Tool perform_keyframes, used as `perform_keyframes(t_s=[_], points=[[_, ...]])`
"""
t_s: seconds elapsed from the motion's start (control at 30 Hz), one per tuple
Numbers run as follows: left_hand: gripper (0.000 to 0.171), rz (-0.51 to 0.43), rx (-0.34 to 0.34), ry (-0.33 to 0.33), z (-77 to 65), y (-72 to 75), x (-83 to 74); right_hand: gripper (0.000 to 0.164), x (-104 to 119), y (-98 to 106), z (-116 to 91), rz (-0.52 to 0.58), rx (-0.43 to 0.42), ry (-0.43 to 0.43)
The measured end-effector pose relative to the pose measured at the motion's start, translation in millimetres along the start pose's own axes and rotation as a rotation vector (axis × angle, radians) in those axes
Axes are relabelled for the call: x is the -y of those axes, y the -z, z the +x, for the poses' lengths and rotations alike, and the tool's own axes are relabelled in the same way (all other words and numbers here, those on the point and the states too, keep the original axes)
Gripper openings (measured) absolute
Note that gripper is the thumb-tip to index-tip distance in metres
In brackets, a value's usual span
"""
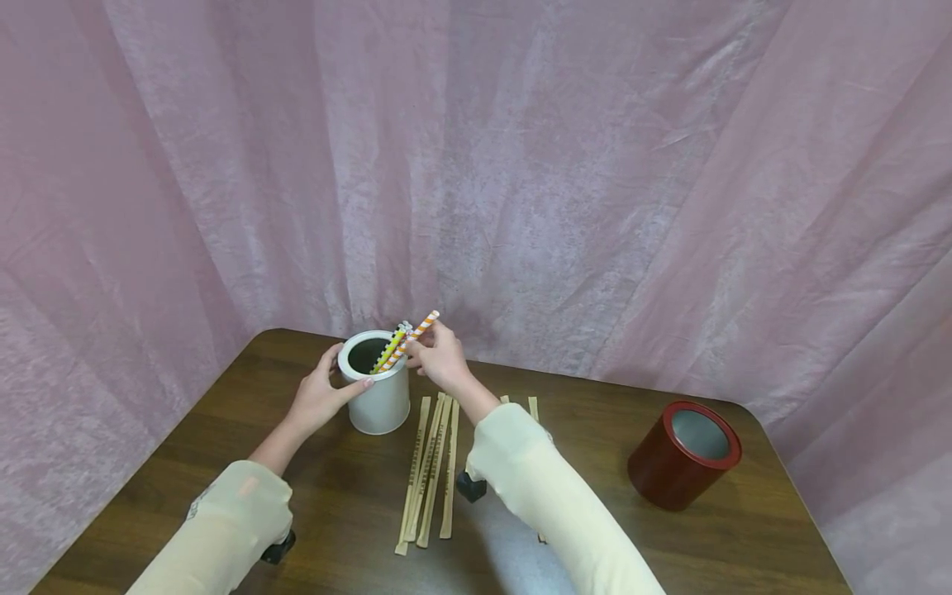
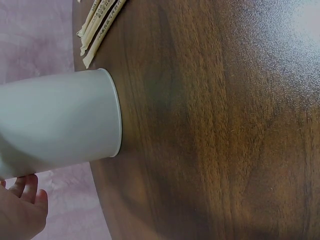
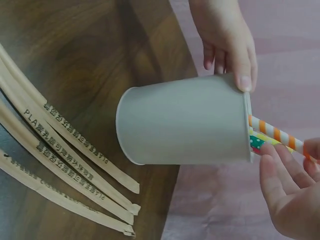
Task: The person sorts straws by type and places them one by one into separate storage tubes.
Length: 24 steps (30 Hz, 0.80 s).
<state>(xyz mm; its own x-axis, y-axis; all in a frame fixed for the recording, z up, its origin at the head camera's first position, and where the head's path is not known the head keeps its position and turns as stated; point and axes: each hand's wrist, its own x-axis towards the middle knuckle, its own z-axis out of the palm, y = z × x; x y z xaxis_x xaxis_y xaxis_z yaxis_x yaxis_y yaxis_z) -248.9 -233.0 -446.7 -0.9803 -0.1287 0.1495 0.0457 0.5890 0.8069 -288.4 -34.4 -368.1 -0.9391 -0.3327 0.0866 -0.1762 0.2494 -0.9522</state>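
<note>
A white can point(image 1: 379, 405) stands upright on the table, its open top showing a dark inside. My left hand point(image 1: 318, 398) grips it near the rim, thumb at the front and fingers on the far left side. Several patterned paper straws lean out of the can's right side. One is an orange-and-white striped straw point(image 1: 422, 328), another a yellow straw point(image 1: 390, 349); a green dotted one point(image 3: 257, 141) shows in the right wrist view. My right hand point(image 1: 440, 357) pinches the orange-striped straw just above the rim; its fingers partly hide the other straws.
Several paper-wrapped straws point(image 1: 433, 471) lie on the wooden table point(image 1: 595, 463) right of the white can. More wrapped straws point(image 1: 533, 406) are partly hidden under my right arm. A dark red open can point(image 1: 662, 467) stands at the far right. Behind the table hangs a pink curtain point(image 1: 476, 165).
</note>
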Motion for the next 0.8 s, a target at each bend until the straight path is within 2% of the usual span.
perform_keyframes(t_s=[0.17, 0.37, 0.67, 0.8], points=[[0.087, -0.006, 0.003, -0.002, 0.9, -2.0, -1.0, 0.02, -6.0, 3.6, -6.6, -0.052, 0.073, -0.055], [0.088, -0.006, 0.008, -0.004, 1.2, -4.1, -2.5, 0.017, -22.6, 21.7, -11.2, -0.063, 0.097, -0.122], [0.089, -0.017, 0.005, 0.002, 3.0, -3.7, -0.9, 0.019, -40.9, 60.4, -25.6, 0.034, 0.056, -0.183], [0.09, -0.022, 0.01, 0.014, 2.9, -2.0, 1.1, 0.022, -48.5, 73.9, -38.4, 0.044, 0.031, -0.175]])
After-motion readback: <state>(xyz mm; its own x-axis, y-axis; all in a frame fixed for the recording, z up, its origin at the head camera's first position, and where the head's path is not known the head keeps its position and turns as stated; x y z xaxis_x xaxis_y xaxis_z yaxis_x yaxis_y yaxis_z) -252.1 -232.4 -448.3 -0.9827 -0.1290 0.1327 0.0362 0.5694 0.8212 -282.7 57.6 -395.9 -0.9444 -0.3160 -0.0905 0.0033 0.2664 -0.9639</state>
